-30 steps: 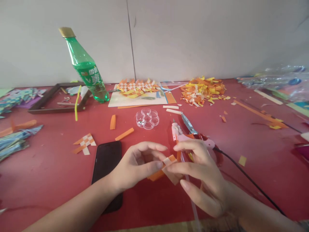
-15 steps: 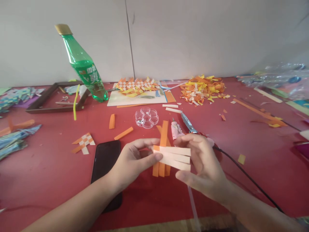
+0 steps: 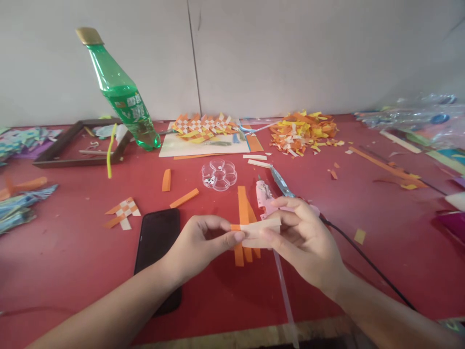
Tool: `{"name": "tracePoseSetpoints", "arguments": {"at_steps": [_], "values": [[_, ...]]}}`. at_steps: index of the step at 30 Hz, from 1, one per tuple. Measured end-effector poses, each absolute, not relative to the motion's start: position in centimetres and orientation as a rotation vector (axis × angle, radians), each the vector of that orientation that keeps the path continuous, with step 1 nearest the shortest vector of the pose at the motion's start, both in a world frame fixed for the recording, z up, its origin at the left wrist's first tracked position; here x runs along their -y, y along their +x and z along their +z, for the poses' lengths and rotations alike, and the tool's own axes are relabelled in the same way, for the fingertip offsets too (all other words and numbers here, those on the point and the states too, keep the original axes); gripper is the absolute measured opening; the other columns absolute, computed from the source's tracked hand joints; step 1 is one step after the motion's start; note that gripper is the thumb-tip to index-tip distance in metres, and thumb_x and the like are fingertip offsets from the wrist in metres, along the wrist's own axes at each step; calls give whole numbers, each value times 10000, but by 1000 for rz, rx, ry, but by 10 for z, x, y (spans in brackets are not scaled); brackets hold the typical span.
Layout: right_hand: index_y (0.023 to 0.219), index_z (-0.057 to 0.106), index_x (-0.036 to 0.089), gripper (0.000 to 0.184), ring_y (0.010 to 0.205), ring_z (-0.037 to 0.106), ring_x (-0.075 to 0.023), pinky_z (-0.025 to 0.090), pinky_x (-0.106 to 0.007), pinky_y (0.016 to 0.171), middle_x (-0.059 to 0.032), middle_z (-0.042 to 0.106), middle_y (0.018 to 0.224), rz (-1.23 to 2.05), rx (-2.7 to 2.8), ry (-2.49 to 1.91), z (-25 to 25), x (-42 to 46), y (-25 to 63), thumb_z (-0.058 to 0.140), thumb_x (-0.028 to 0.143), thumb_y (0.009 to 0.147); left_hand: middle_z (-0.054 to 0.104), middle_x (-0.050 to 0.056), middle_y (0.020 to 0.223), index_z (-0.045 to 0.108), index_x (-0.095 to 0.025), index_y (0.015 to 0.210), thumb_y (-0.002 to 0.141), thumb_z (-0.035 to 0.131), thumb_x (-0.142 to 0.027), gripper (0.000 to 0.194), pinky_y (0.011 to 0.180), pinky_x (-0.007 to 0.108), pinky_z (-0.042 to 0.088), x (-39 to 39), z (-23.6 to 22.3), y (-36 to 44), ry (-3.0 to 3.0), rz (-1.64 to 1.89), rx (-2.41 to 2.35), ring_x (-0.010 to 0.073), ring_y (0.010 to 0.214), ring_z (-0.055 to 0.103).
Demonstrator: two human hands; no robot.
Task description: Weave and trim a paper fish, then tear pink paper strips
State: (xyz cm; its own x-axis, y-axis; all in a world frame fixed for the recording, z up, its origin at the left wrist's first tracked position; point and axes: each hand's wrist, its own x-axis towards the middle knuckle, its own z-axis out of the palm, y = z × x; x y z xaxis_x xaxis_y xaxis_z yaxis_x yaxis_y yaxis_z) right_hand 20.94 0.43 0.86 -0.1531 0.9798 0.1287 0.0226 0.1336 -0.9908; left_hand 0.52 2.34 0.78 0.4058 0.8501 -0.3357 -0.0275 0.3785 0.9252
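Observation:
My left hand pinches the left end of a small bundle of crossed paper strips between thumb and fingers. Cream paper strips run sideways toward the right, and orange paper strips stick out above and below them. My right hand has its thumb and fingers closed on the right ends of the cream strips. Just behind that hand lies a pink glue gun with a clear glue stick trailing toward the front edge. Scissors lie beyond it, their handles partly hidden.
A black phone lies left of my hands, near a small woven orange-and-cream piece. Farther back are a clear flower-shaped case, a green bottle, a brown frame and a heap of paper scraps. A black cord crosses the right side.
My right hand's thumb and fingers have closed on the cream strips, which were fanned out before and now lie closer together. The bundle has tilted slightly. My left hand keeps its pinch.

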Motion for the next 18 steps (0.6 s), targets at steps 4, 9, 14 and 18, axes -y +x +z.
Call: {"name": "tracePoseSetpoints", "arguments": {"at_steps": [4,9,14,18], "values": [[1095,477,295,286,587,587,-98,502,-203,539,56,616,705,1145,1410,-1084,8,-5,209,621,187,874,712,-4,729,712,-158,719,736,804,-416,275,720,215,487,-24,7,6,1004,697,-1033,93,701,622],[1088,478,298,280,567,517,-81,467,-188,541,71,574,676,1088,1448,-1098,6,-5,209,615,181,875,649,-23,674,660,-140,679,756,785,-419,315,628,185,408,-25,8,6,1035,712,-1058,62,635,538],[1083,487,292,269,575,527,-85,466,-189,541,60,598,689,1047,1495,-1125,3,-4,211,625,199,872,650,-12,682,655,-130,682,766,777,-417,323,626,185,407,-25,7,5,1048,713,-1048,65,643,535],[1056,506,273,232,579,555,-85,480,-183,540,47,621,705,1046,1503,-1145,4,-4,212,624,206,868,662,-9,712,672,-138,717,754,791,-401,291,688,203,478,-26,6,7,960,704,-978,81,680,584]]}}
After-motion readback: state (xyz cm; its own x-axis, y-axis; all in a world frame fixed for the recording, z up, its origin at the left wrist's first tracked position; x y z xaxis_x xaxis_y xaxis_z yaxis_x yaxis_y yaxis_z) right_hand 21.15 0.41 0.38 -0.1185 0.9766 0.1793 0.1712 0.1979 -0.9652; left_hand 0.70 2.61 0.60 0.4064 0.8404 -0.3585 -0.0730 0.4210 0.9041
